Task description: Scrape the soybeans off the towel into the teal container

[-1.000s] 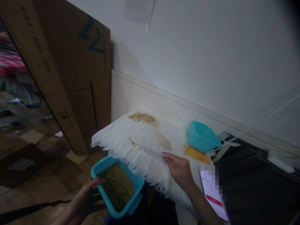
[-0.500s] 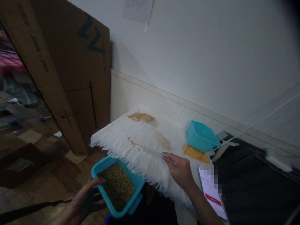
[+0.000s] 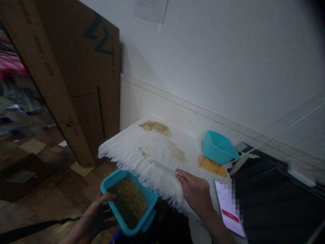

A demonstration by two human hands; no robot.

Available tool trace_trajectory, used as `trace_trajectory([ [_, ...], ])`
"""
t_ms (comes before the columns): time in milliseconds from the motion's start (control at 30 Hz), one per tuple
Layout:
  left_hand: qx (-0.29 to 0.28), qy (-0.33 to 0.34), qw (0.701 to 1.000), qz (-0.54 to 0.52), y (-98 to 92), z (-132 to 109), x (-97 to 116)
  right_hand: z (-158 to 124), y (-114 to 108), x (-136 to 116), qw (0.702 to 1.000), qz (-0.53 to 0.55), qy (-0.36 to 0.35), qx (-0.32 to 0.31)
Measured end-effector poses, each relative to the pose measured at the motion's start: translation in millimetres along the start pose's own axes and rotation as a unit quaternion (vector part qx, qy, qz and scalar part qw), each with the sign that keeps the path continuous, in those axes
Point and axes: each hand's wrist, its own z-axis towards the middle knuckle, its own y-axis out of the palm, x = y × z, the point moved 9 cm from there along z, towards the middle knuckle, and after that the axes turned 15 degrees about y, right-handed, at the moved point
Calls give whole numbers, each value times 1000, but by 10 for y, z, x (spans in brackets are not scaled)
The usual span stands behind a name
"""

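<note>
Over the cloth (image 3: 128,144), the right hand (image 3: 197,192) pinches a flat stick (image 3: 166,166) pointing left at loose beans (image 3: 143,153); the left hand (image 3: 96,207) grips a tub (image 3: 148,210).

At 12 o'clock the top edge cuts off a paper sheet (image 3: 151,9), its print illegible. Clutter (image 3: 22,98) toward 9 o'clock is blurred, and pixel blocks (image 3: 230,193) cover part of the phone (image 3: 233,225) at 4 o'clock. At 7 o'clock, the forearm (image 3: 76,230) behind the left hand (image 3: 98,207) leaves the picture.
</note>
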Motion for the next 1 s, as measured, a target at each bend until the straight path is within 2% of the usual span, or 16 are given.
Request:
trace_trajectory([
  [167,-4,-7,1000,1,-3,32,-54,-68,19,-108,999,-28,-12,24],
  [467,6,6,1000,0,-16,64,-46,-63,154,-142,999,-33,-25,26],
  [733,-1,12,1000,-4,28,40,-27,-90,219,-222,1000,7,-22,15],
  [1000,-14,6,1000,-5,24,64,-32,-174,143,-430,993,27,-98,58],
])
